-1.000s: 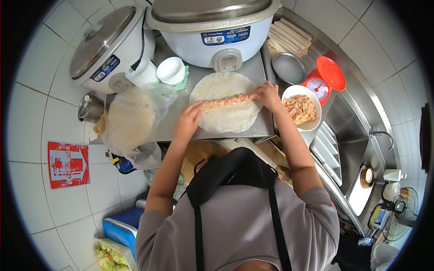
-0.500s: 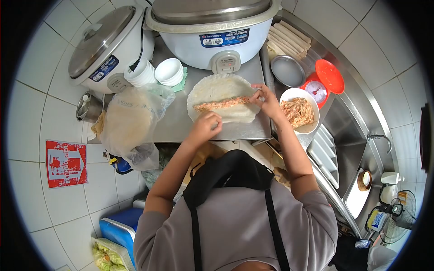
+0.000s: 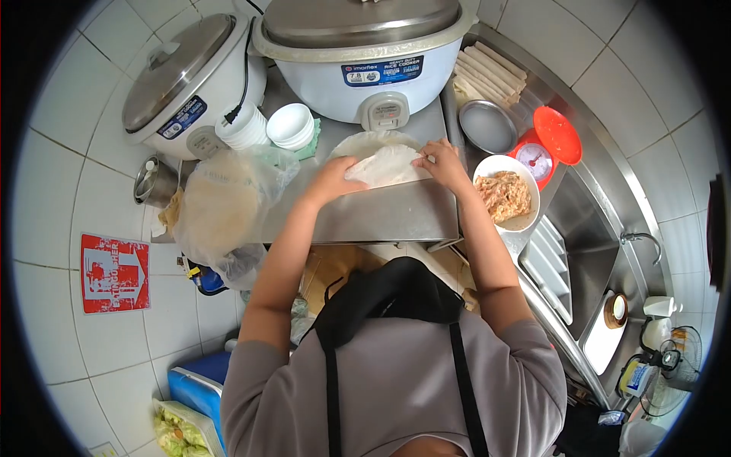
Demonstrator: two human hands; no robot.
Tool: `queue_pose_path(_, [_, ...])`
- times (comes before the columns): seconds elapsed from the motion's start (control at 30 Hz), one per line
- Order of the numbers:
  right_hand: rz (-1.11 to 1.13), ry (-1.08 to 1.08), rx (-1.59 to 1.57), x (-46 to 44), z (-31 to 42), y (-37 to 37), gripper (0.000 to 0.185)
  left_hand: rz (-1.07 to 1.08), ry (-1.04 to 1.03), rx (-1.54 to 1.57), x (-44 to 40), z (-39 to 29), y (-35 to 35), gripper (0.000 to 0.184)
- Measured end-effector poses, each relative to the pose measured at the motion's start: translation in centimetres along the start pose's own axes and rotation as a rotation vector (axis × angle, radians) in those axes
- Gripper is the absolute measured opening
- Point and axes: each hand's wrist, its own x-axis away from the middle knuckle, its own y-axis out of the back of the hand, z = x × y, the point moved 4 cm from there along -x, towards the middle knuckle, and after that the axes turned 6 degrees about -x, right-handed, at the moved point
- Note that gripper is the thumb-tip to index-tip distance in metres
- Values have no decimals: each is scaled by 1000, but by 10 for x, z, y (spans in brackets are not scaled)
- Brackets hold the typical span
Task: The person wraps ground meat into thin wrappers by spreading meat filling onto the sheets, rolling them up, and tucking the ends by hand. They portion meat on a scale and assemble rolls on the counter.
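Note:
A thin, pale round wrapper lies on the steel counter, its near side folded up over the filling, which is now hidden. At its left end, my left hand grips the folded edge between thumb and fingers. My right hand pinches the right end of the fold. Just right of that hand is a white bowl of orange-pink minced filling. To the left of my left hand, a clear plastic bag holds a stack of round wrappers.
Rice cookers stand behind, with stacked white bowls in front. On the right are rolled wrappers, a round metal pan, a red kitchen scale and a sink. The counter's front edge is close to me.
The wrapper's near side has been folded away from me over the strip of filling. My left hand has moved up and left, from a closed curl onto the wrapper's left end.

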Motion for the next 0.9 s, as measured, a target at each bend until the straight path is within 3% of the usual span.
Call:
queue_pose_path(0.1, [-8,-76,46,-21,-12,-13,13,217,240,45,-21,28,10,43])
queue_pose_path(0.2, [-68,-84,128,-40,-32,-29,8,254,344,53,-45,53,4,45])
queue_pose_path(0.23, [-95,-83,163,-44,-33,-31,9,197,342,10,-49,60,1,44])
queue_pose_path(0.33, [-468,68,181,-35,-17,-26,10,43,330,-76,-60,83,-14,41])
queue_pose_path(0.43, [-379,35,247,-22,16,-38,9,-37,326,-70,-63,99,-22,39])
queue_pose_path(0.5, [-261,278,20,-12,52,-67,6,-47,327,-61,-60,97,-23,38])
queue_pose_path(0.57, [-101,380,-76,-18,69,-99,11,116,412,-31,-59,90,-18,44])
queue_pose_path(0.7, [-1,373,60,-30,77,-128,18,313,499,-57,-68,87,-11,51])
queue_pose_path(0.8, [144,364,133,-31,76,-132,22,189,505,68,-66,89,-16,59])
queue_pose_path(0.9, [278,229,56,-39,80,-128,24,253,548,278,-69,110,-32,67])
